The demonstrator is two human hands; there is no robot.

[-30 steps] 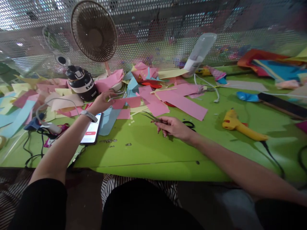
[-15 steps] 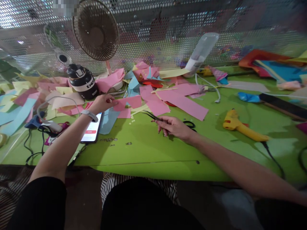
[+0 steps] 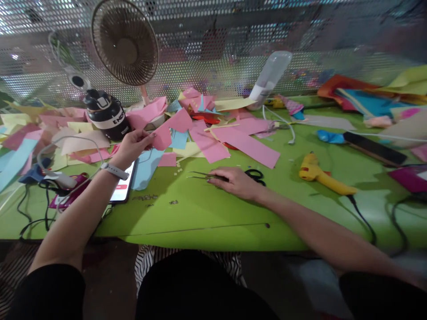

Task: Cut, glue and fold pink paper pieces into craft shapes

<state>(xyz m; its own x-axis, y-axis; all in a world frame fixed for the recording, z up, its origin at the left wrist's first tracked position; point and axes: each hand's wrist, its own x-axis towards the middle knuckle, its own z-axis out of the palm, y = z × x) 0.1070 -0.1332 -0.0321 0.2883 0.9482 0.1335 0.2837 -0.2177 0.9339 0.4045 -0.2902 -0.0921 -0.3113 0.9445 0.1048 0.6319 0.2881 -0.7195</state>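
Between the fingertips of my left hand [image 3: 134, 144] is a folded strip of pink paper [image 3: 171, 129], raised above the paper scraps. A lit phone [image 3: 120, 189] lies on the table under my left wrist. My right hand [image 3: 235, 181] rests low over the green table [image 3: 207, 213], closed around a pair of tweezers [image 3: 197, 175] that point left with their tips apart. Black-handled scissors [image 3: 255, 176] lie just behind that hand. Tiny pale bits [image 3: 178, 170] and small dark pieces [image 3: 146, 197] are scattered on the table between my hands.
A fan [image 3: 125, 44], a black bottle [image 3: 107, 116] and heaps of coloured paper [image 3: 247, 142] line the back. On the right lie a yellow glue gun [image 3: 325, 175] with its cord and a dark flat bar [image 3: 375, 148]. A clear bottle [image 3: 271, 75] leans near the mesh.
My left hand has lifted the pink paper off the pile. My right hand has lowered to the table, turning palm down, with the tweezers still in it. The view has shifted slightly.
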